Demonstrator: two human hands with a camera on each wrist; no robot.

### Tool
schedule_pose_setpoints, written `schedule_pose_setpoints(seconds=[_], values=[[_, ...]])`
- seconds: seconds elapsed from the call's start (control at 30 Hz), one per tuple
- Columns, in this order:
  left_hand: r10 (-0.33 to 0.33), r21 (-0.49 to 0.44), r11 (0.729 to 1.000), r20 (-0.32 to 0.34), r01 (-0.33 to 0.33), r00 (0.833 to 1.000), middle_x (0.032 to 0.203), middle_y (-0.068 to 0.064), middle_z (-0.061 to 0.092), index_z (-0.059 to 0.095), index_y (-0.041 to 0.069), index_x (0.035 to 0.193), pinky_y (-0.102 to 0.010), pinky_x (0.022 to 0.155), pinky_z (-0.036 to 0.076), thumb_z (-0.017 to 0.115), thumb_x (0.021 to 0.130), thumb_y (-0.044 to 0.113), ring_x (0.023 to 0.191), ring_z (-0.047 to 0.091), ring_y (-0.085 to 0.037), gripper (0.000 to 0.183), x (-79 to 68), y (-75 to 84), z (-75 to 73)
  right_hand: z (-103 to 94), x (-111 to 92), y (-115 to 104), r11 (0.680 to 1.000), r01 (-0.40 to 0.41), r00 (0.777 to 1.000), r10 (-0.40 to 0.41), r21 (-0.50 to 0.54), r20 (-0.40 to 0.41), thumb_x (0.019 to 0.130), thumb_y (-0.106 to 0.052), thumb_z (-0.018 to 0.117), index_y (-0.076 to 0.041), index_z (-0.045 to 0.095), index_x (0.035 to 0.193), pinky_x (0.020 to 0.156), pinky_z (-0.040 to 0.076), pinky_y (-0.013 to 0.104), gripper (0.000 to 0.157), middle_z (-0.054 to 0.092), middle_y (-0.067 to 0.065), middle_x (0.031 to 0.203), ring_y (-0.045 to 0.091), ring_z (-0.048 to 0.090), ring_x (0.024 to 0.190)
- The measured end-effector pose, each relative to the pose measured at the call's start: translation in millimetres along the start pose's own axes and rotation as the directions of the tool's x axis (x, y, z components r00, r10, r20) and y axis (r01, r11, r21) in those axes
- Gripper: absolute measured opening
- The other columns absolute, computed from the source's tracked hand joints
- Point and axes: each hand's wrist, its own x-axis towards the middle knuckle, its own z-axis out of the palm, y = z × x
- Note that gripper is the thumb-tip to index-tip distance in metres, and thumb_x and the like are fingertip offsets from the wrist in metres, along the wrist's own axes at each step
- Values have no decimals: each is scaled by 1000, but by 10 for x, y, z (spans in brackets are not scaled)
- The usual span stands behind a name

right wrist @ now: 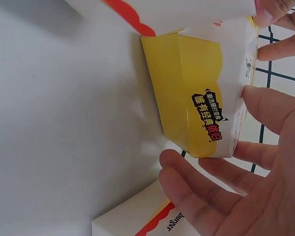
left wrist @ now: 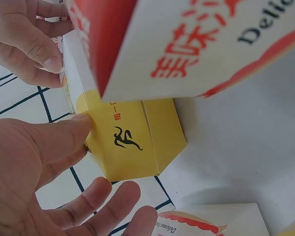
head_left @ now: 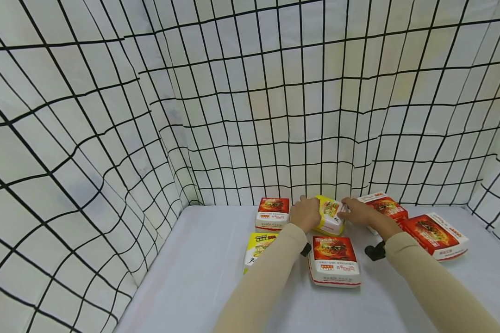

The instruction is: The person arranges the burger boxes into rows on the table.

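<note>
At the back of the table, a yellow-and-white burger box sits between two hands. My left hand pinches its left side. In the left wrist view the thumb lies on the top edge of the yellow box, with the other fingers spread below and beyond it. From the opposite side my right hand holds the box, its thumb on the upper edge and fingers around the end. Just in front is a red-and-white burger box. Another red box stands close beside the left hand.
Partly hidden by the left sleeve, a second yellow box lies at left. Two more red boxes, one behind the right wrist and one farther right, rest on the white table. Black netting over white cloth encloses the back and sides.
</note>
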Motion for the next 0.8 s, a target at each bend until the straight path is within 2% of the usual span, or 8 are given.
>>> schedule_pose_setpoints(seconds=[0.27,0.5,0.63,0.8], values=[[14,1,1000,3,-14,1000,96,-2,65,71,23,114,-36,74,51,69,93,26,83,59,-16,22,-51,4,-33,21,9,12,999,-15,1000,15,-30,1,104,-30,58,15,35,148,107,41,65,67,46,39,141,50,49,130],[10,43,999,9,-11,1000,105,-2,70,71,25,126,-38,79,54,69,93,27,91,65,-18,33,-60,14,-31,47,24,24,999,-17,1000,17,-42,-12,102,-30,59,17,35,146,100,46,59,69,48,39,135,44,55,118],[-22,49,999,45,20,999,115,-4,68,66,27,135,-39,85,54,66,96,37,99,66,-19,41,-59,21,-21,53,22,23,999,-18,1000,17,-44,-15,102,-30,60,17,36,145,94,48,56,68,50,38,131,39,56,109],[-47,47,998,84,43,995,124,-5,66,60,30,143,-38,88,53,65,95,53,102,65,-19,53,-63,15,-5,52,1,29,999,-2,1000,2,-53,-12,102,-30,59,15,38,145,98,46,61,66,50,37,133,43,56,115]])
